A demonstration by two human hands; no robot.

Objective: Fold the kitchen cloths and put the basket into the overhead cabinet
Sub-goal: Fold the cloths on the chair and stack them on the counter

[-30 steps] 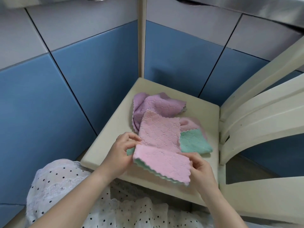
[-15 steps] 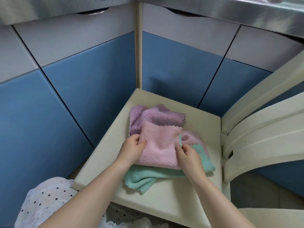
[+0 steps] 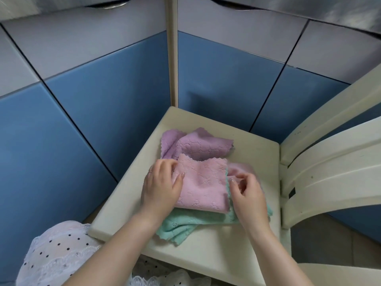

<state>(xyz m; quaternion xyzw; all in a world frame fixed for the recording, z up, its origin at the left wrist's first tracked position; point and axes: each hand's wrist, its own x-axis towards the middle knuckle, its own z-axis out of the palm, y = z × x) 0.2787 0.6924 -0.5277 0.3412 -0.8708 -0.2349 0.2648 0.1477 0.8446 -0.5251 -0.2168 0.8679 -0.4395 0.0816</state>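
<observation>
Right hand (image 3: 246, 195) slid off pink cloth (image 3: 203, 185), fingers loosely curled, left hand (image 3: 160, 187) flat on it, lilac cloth (image 3: 193, 144) behind

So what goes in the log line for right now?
left hand: pressing pink cloth | right hand: at its edge | green cloth: underneath

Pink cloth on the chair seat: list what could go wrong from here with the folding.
1. The pink cloth lies on the crumpled green cloth, so its fold may come out uneven or shift when pressed.
2. The green cloth reaches toward the seat's front edge; tugging the pile could drag it off.
3. The left hand rests on the pink cloth's left side, while the right hand works its right edge; pulling there might also disturb the purple cloth that it overlaps.
</observation>
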